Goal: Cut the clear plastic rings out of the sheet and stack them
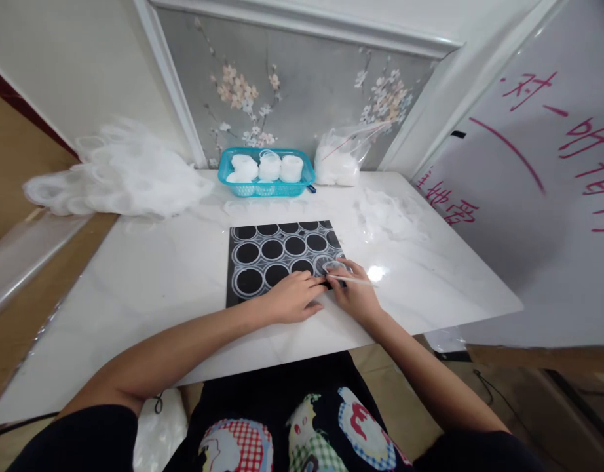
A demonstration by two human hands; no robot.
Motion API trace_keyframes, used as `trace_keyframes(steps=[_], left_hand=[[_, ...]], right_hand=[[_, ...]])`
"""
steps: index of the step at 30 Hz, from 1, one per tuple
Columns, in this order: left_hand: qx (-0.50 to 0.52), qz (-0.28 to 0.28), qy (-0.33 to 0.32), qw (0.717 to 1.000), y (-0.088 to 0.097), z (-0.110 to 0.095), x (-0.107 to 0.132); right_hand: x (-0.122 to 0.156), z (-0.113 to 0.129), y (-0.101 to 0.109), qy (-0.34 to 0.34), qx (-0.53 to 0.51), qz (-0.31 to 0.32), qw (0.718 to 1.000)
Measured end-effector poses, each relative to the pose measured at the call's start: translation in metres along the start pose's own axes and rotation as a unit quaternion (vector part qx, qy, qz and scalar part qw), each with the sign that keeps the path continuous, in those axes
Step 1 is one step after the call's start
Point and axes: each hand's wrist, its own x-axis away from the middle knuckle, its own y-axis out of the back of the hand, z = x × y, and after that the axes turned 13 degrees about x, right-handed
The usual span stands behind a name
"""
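Note:
A black sheet (285,255) with rows of round black openings edged by clear-white rings lies flat on the table. My left hand (295,298) rests on its near edge, fingers stretched out and thumb apart. Close beside it, my right hand (357,298) pinches a thin white stick (354,280) over the sheet's near right corner. Under the right fingertips is a clear ring (326,263) that looks partly loose; whether the fingers also touch it I cannot tell.
Behind the sheet stands a blue basket (267,191) holding several bundles of white rings. A clear bag (339,160) of white material leans to its right. Loose clear strips (393,215) lie at the right. A large pile of white rings (130,170) covers the back left.

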Motion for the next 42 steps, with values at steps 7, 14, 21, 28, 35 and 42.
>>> trace_keyframes(steps=[7, 14, 21, 28, 35, 42], left_hand=[[0.009, 0.019, 0.021, 1.0, 0.006, -0.005, -0.004], [0.025, 0.037, 0.044, 0.998, 0.012, -0.002, 0.001], [-0.01, 0.008, -0.005, 1.0, 0.009, -0.003, -0.006], [-0.063, 0.005, -0.075, 0.995, -0.006, -0.016, -0.037], [-0.073, -0.028, -0.028, 0.997, -0.026, -0.014, -0.053], [0.008, -0.015, -0.007, 1.0, -0.023, -0.011, -0.055]], right_hand=[[-0.025, -0.018, 0.002, 0.019, 0.119, 0.022, 0.992], [-0.079, -0.091, 0.045, -0.228, 0.117, -0.214, 0.942], [-0.008, -0.068, 0.025, -0.181, -0.045, -0.082, 0.979], [0.006, -0.048, 0.016, -0.162, -0.137, -0.01, 0.977], [0.003, -0.05, 0.018, -0.156, -0.126, 0.006, 0.98], [0.008, -0.047, 0.012, 0.019, 0.062, -0.024, 0.998]])
